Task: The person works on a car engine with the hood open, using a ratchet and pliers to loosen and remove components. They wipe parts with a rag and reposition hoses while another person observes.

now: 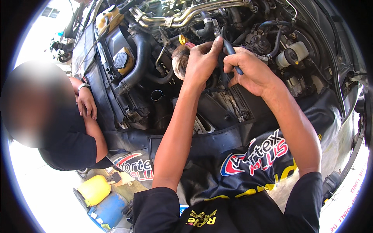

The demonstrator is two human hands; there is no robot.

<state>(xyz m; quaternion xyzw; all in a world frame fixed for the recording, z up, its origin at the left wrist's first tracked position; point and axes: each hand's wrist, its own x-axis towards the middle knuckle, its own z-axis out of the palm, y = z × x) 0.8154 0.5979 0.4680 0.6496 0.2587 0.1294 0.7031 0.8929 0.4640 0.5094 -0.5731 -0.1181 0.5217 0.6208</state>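
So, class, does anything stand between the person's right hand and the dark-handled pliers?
Nothing visible does: the right hand is closed around a handle of the dark-handled pliers. The left hand is just to the left, its thumb close to the tool, but not between the two.

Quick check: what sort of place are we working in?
Probably a vehicle repair workshop: an exposed engine lies in front, a black protective cover drapes over the vehicle's near edge, and the right hand holds blue-handled pliers.
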